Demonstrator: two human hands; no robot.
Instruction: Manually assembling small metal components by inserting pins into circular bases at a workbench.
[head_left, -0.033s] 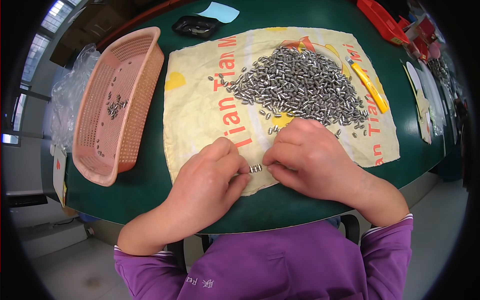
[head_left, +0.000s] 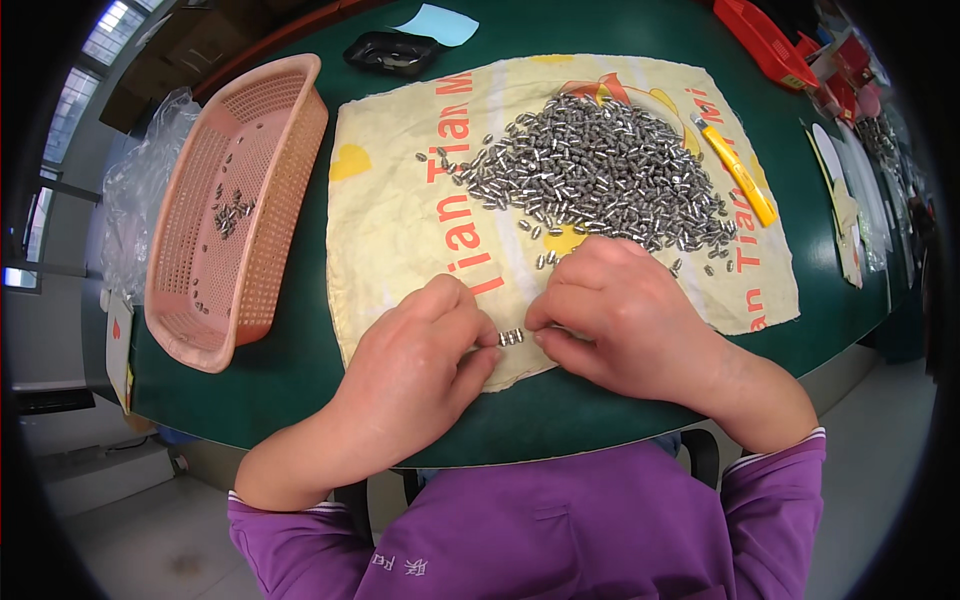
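Observation:
Between my hands is a short row of small shiny metal pieces, lined up side by side just above the cloth. My left hand pinches the row's left end between thumb and fingers. At the right end, my right hand is closed, thumb and forefinger tips almost meeting; whatever they hold is hidden. Beyond the hands lies a large heap of small barrel-shaped metal pieces, with a few strays near my right knuckles. The heap rests on a cream printed cloth.
A pink plastic basket with a few metal pieces stands at left, beside a clear plastic bag. A yellow utility knife lies right of the heap. Farther back are a black tray and a red tray on the green table.

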